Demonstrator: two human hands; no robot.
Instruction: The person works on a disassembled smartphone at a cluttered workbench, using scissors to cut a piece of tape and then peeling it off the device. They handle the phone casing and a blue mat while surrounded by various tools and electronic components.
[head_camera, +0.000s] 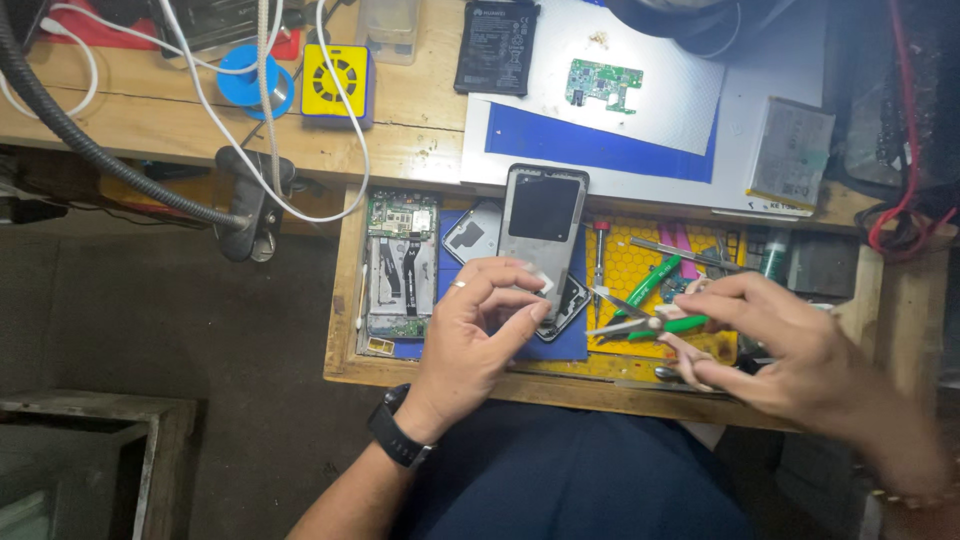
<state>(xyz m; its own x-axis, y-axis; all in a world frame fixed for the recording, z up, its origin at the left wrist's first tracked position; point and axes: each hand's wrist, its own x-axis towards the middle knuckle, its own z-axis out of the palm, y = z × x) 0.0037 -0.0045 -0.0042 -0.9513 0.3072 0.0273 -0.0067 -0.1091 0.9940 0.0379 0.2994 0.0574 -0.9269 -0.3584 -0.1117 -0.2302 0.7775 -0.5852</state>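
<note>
— Green-handled scissors (640, 322), which hand has them?
— The right hand (790, 345), fingers curled round the handles, blades parted and pointing left above the yellow mat (620, 255).
— And the left hand (480, 330)?
— It pinches a small pale strip (532, 277) between thumb and fingertips, wrist bent upward, over the grey phone frame (540, 235) lying in the wooden drawer (345, 300).

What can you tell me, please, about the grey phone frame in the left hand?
The phone frame is a flat, rounded rectangle, grey and metallic-looking, with a dark rectangular patch in its upper half. It is held above the open drawer, long axis pointing away. The left hand pinches its lower end, where a small pale piece sits.
</note>
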